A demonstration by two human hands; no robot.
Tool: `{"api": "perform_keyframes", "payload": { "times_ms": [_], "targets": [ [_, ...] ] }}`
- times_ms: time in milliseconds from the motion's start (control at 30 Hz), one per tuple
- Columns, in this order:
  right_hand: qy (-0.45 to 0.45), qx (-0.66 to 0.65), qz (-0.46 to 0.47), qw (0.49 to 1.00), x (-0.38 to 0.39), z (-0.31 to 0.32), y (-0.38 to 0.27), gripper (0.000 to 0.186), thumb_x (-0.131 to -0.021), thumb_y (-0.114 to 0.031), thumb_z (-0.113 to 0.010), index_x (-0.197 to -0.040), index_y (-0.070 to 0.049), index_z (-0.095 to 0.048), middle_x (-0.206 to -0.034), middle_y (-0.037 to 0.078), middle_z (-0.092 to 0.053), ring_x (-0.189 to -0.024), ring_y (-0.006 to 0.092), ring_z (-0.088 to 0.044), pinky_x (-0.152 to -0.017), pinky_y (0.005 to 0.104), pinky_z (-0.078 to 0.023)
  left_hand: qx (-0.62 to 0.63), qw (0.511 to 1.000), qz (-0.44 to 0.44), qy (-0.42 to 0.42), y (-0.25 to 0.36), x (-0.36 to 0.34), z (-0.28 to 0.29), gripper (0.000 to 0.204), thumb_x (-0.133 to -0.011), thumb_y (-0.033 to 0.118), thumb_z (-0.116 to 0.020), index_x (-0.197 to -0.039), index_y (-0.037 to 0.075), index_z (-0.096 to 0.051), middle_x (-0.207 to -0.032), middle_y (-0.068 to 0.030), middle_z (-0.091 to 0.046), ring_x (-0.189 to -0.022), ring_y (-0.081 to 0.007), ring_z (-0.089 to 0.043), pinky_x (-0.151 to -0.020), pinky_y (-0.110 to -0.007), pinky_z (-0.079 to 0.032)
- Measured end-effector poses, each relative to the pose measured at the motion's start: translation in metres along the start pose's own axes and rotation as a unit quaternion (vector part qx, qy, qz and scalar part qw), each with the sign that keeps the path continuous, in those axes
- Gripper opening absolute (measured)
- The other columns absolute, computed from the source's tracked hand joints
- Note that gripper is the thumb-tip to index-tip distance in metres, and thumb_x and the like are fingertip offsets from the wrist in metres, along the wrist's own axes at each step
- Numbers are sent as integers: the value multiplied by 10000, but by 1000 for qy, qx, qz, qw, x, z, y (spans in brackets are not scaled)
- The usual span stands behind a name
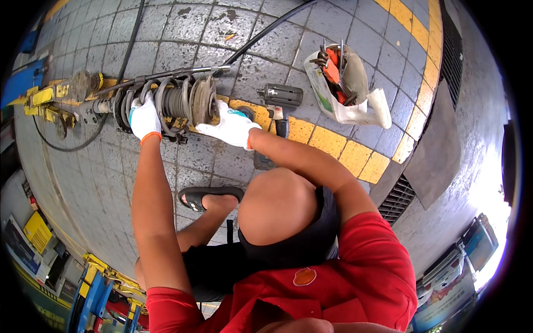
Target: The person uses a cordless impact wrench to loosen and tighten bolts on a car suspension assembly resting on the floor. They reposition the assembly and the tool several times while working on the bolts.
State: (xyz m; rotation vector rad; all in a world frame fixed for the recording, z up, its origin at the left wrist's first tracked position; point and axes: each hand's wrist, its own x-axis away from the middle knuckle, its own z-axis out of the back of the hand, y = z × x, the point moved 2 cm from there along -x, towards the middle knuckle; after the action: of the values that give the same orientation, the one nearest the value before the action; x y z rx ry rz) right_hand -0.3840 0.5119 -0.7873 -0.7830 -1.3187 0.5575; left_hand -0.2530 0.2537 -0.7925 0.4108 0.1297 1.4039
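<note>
A strut [176, 102] with its coil spring lies across the tiled floor in front of me, its wide round mount facing right. My left hand [145, 117], in a white glove with an orange cuff, is closed round the spring's coils toward the left end. At the right end my right hand [232, 126], gloved the same way, has its fingers against the round mount [203, 101]; some fingertips are hidden behind it. A long metal rod [183, 72] runs along the strut's far side. Close beside my right hand lies a cordless power tool [281, 126], partly covered by that hand.
A dark ribbed cylinder [282, 95] lies beyond the power tool. Farther right, a cut-open white jug [361, 114] holds orange-and-metal tools [332, 72]. Black hoses [266, 32] cross the floor. Yellow-and-blue lift arms [47, 95] reach in at left. A floor grate [397, 200] lies at right.
</note>
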Motion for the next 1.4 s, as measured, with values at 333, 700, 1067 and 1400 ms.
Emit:
{"api": "perform_keyframes", "payload": {
  "times_ms": [333,700,1067,1400],
  "targets": [
    [84,95,18,992,-27,-13,-6,1295,-809,-547,-845,-1661,82,-99,-1595,328,-394,-1415,462,-508,-1197,417,-437,7,1000,-4,-19,-2,11,10,631,-1041,550,-641,-1277,-31,-713,-1153,-205,-783,-1037,-375,-745,-887,-392,-548],
    [73,101,18,992,-32,-14,-10,1216,-817,-464,-820,-1655,60,-113,-1575,353,-393,-1379,485,-538,-1151,464,-474,-35,999,-22,-23,9,12,16,611,-1062,560,-582,-1285,6,-710,-1099,-237,-777,-1035,-395,-752,-873,-435,-570],
    [90,121,86,985,-36,-9,21,1328,-812,-600,-857,-1679,47,-87,-1607,296,-386,-1407,432,-533,-1138,438,-486,-64,997,-14,-47,12,8,16,662,-1058,590,-559,-1346,6,-679,-1196,-242,-755,-1111,-415,-725,-919,-454,-560],
    [313,-26,119,942,83,34,136,391,-967,-110,-763,-1332,-14,-659,-1150,139,-735,-1015,259,-741,-928,366,-579,-67,995,-65,-36,20,-7,9,666,-1048,571,-586,-1328,-25,-688,-1252,-265,-736,-1190,-425,-696,-988,-447,-537]
  ]
}}
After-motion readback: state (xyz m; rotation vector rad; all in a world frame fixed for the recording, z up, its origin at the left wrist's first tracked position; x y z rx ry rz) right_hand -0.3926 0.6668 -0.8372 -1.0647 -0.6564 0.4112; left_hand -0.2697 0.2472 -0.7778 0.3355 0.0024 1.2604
